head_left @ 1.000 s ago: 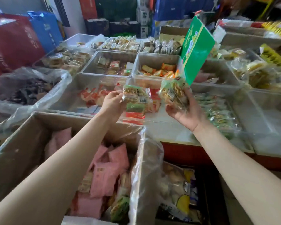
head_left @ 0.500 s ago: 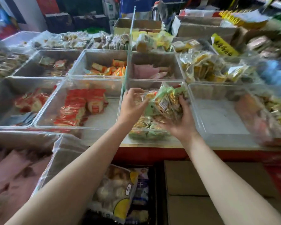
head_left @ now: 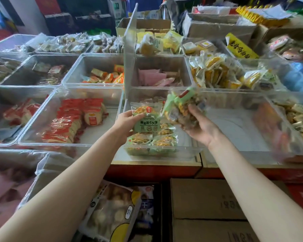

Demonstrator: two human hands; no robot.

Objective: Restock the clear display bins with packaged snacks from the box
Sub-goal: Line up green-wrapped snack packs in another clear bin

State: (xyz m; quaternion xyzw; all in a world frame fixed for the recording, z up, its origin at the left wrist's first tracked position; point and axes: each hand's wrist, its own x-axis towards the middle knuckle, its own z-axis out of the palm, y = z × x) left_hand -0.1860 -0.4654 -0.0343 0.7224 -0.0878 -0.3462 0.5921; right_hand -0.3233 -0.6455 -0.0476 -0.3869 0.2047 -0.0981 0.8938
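Now the left hand (head_left: 125, 122) has pulled one green packet (head_left: 146, 120) away; the right hand (head_left: 202, 127) grips a blurry bunch (head_left: 182, 106). More packets lie in the clear bin (head_left: 163, 151) below.

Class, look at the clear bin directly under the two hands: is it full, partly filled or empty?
Partly filled. Green snack packets lie along the front of the clear bin, well below its rim, and bare floor shows towards its right side.
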